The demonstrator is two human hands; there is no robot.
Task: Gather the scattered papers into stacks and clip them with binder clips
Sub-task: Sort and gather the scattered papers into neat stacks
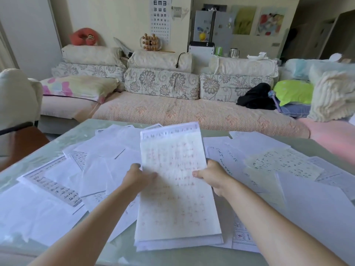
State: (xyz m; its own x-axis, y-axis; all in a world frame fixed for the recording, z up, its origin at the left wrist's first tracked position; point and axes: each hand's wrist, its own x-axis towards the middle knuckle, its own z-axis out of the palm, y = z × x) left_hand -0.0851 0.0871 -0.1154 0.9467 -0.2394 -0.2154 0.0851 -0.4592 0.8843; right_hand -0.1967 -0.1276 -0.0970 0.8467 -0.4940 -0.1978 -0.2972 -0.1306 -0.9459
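A stack of papers [176, 189] with faint red writing stands tilted in front of me, its lower edge near the table's front. My left hand [137, 179] grips its left edge and my right hand [212, 175] grips its right edge, thumbs on the front sheet. Many loose sheets lie scattered around it: printed pages [53, 185] at the left, blank white sheets [107, 148] behind, handwritten pages [282, 162] at the right. No binder clip is visible.
The papers lie on a pale green glass table [326, 148]. Beyond its far edge runs a long sofa [192, 110] with floral cushions. A chair [21, 139] stands at the table's left corner.
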